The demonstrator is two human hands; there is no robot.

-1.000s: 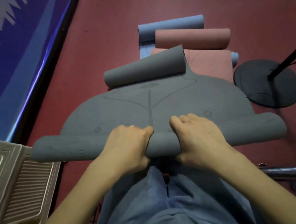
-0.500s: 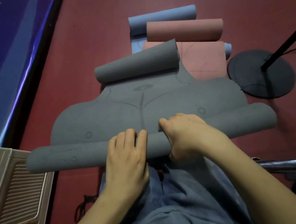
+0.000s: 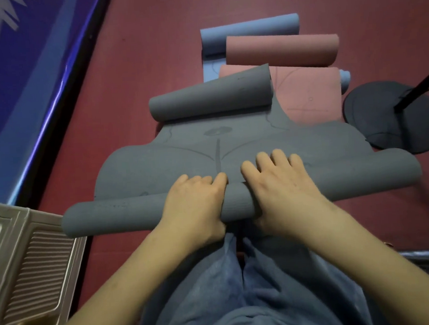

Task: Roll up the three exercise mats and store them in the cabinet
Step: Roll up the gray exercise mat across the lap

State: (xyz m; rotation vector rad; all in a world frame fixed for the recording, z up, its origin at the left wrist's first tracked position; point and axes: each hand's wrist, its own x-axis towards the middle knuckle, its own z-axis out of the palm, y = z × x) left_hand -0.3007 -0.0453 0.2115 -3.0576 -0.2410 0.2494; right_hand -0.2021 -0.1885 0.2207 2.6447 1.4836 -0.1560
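On the red floor (image 3: 151, 53), right in front of the kneeling person, the grey exercise mat (image 3: 270, 149) lies half rolled: a roll along its near edge, a flat stretch beyond that, and its far end curled back on itself. Both hands sit on the near roll, close together at its middle. The left hand (image 3: 193, 201) is wrapped over the top of the roll, its fingers (image 3: 204, 181) curled down over the far side. The right hand (image 3: 282, 180) lies flatter, its fingers spread and straight, reaching past the roll onto the flat mat. Beyond the grey mat's curled far end lie a pink mat (image 3: 282, 50) and a blue mat (image 3: 248, 29), each only partly rolled and overlapping one another. To the right of the grey mat stands a round black stand base (image 3: 391, 118) with its pole. By my reckoning this is the first of the three mats being rolled, with none stored yet and no cabinet I can surely name in sight. The next push should bring the roll forward evenly, both ends travelling together, tight enough that it will not spring loose, and it must take in that curled far end.
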